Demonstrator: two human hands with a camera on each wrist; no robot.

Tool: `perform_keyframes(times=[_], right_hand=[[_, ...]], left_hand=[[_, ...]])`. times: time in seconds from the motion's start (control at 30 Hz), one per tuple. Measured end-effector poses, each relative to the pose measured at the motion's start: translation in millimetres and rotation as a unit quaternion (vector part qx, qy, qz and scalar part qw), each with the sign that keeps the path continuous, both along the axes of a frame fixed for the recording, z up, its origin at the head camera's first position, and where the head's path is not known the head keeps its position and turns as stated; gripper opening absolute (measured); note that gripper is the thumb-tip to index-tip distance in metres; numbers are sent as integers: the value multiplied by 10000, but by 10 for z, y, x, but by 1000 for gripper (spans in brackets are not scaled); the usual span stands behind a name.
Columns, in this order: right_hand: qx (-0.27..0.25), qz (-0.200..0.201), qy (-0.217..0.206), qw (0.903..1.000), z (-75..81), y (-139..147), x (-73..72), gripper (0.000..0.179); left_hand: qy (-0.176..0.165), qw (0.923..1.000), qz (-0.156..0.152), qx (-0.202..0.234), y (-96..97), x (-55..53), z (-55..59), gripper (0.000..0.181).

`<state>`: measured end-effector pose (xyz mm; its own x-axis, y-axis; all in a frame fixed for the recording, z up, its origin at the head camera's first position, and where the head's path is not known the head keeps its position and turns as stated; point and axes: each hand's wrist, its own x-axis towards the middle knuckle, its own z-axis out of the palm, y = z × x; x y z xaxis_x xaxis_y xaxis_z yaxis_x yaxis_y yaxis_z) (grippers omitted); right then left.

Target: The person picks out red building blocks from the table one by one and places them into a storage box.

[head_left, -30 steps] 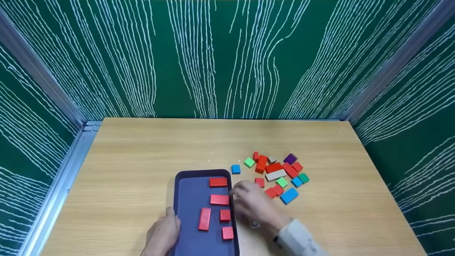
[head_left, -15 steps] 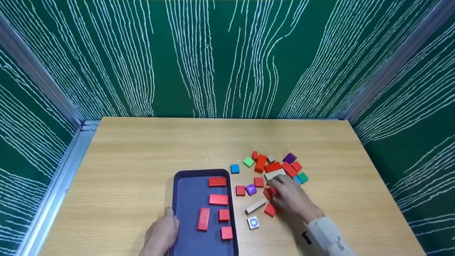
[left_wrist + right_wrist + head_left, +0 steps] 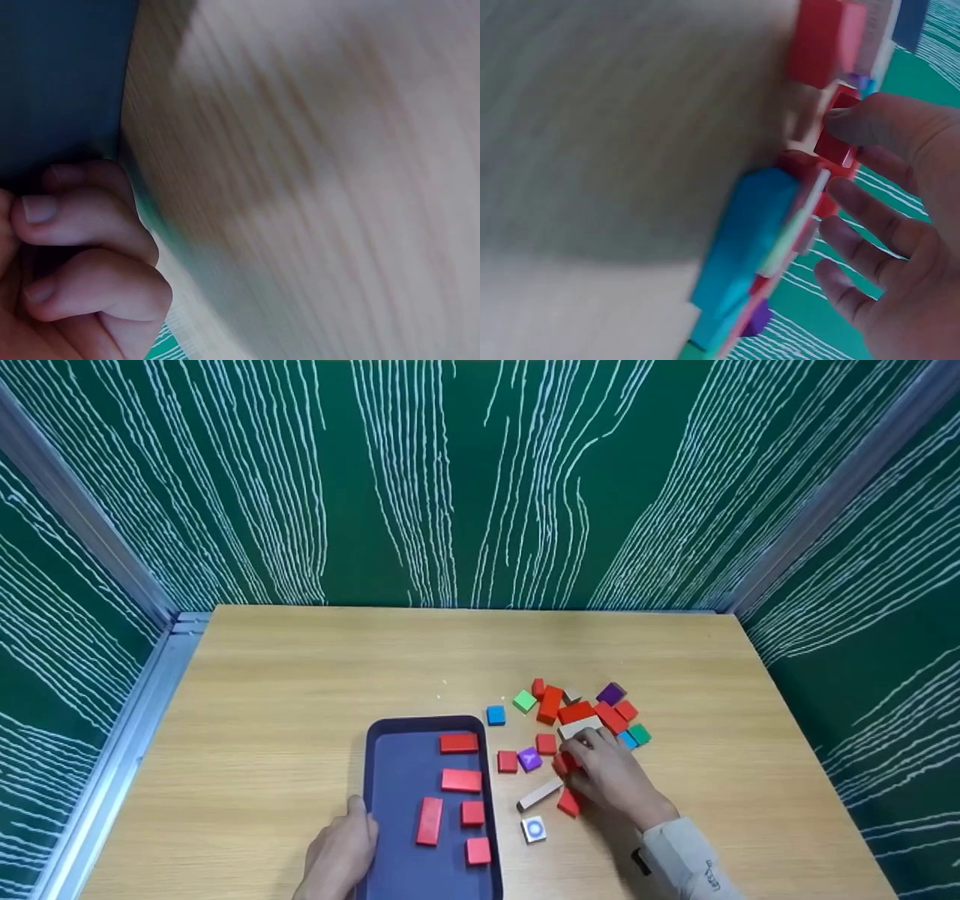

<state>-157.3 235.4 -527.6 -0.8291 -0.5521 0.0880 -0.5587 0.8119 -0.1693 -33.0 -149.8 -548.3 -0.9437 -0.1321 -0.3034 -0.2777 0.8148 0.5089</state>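
Observation:
On the left, my left hand [image 3: 341, 847] grips the near left side of a dark blue tray [image 3: 390, 802], thumb along its rim. The left wrist view has this hand's fingers [image 3: 90, 217] curled in beside the tray wall [image 3: 64, 82]. Several red blocks [image 3: 460, 780] lie inside the tray, mostly toward its right side. To the right of it, my right hand [image 3: 615, 780] reaches down into a loose group of coloured blocks. Its thumb and index finger pinch a red block [image 3: 838, 135], while the other fingers are spread loosely apart.
Beside the tray lie a white block with a blue ring [image 3: 534, 829], a thin pale bar [image 3: 540, 794] and a purple block [image 3: 529, 759]. Further back sit a dark purple block [image 3: 611, 693], a light green block [image 3: 525, 701] and a blue block [image 3: 496, 715]. Green line-patterned walls [image 3: 480, 487] surround the table.
From the tray's right rim, my right hand has moved right to the loose blocks and taken hold of a red block, which has shifted slightly left. My left hand stays on the tray.

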Motion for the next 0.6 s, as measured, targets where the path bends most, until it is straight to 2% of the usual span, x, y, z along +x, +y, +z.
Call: perform_keyframes(times=[0.13,0.27,0.43,0.6], right_hand=[[38,-71,32,10000,142,-127,50,52],[3,104,-21,9999,264,-325,135,51],[-94,608,-144,9980,360,-648,321,46],[60,1340,-606,9891,384,-1006,564,41]], left_hand=[[-54,10000,31,4,-6,-2,6,24],[-103,9999,38,58,1,3,13,25],[-139,9999,24,86,3,3,11,27],[-148,9998,9,96,2,-1,2,28]])
